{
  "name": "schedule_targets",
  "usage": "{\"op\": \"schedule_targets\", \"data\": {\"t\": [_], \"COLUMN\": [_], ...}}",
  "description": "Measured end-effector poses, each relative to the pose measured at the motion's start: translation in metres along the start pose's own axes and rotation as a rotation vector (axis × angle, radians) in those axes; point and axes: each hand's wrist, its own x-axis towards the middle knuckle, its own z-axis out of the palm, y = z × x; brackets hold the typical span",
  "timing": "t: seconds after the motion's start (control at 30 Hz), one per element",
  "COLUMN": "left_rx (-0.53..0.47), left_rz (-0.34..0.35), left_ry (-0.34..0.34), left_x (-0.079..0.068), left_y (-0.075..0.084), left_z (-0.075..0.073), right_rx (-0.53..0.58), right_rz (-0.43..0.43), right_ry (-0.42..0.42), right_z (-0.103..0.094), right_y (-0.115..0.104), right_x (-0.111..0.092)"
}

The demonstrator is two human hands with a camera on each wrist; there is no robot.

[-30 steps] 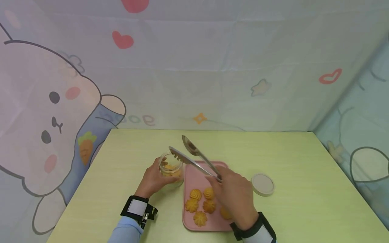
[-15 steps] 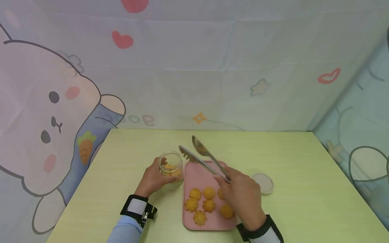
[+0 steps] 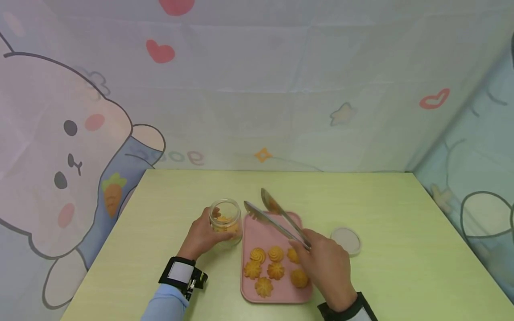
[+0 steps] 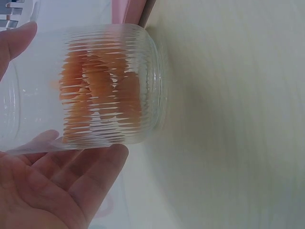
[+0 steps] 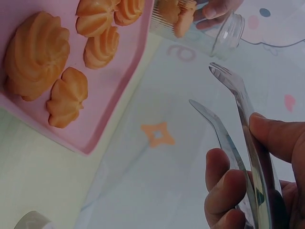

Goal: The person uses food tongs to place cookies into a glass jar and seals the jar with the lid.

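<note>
My left hand (image 3: 205,236) grips a clear glass jar (image 4: 43,95) with no lid on it, thumb on one side and fingers on the other. Piped cookies (image 4: 102,90) fill the jar's lower part, seen through its ribbed wall. In my right hand (image 3: 327,265) are metal tongs (image 5: 248,124), their arms spread apart with nothing between the tips. The tips hover over the far end of a pink tray (image 3: 277,298), just right of the jar. Several golden swirl cookies (image 3: 275,270) lie on the tray's near half.
A round whitish lid (image 3: 346,241) lies on the pale yellow table (image 3: 401,249), right of the tray. Behind the table's far edge hangs a cartoon-printed cloth (image 3: 281,89).
My right hand and the tongs have moved right and nearer, away from over the jar mouth, uncovering more cookies on the tray. My left hand stays on the jar.
</note>
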Motion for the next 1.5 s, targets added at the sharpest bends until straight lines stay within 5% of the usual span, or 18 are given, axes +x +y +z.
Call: {"op": "schedule_targets", "data": {"t": [0.37,1.03,1.5], "left_rx": [-0.009,0.014,0.001], "left_rz": [0.004,-0.007,0.004], "left_ry": [-0.007,-0.011,-0.015], "left_x": [-0.003,-0.005,-0.007], "left_y": [0.002,0.007,0.008], "left_z": [-0.002,-0.005,-0.003], "right_rx": [-0.008,-0.028,-0.046], "right_rz": [-0.012,0.015,0.003], "right_ry": [-0.029,-0.223,-0.212], "right_z": [0.006,0.002,0.012], "right_y": [0.006,0.009,0.013], "right_x": [-0.01,-0.03,-0.03]}}
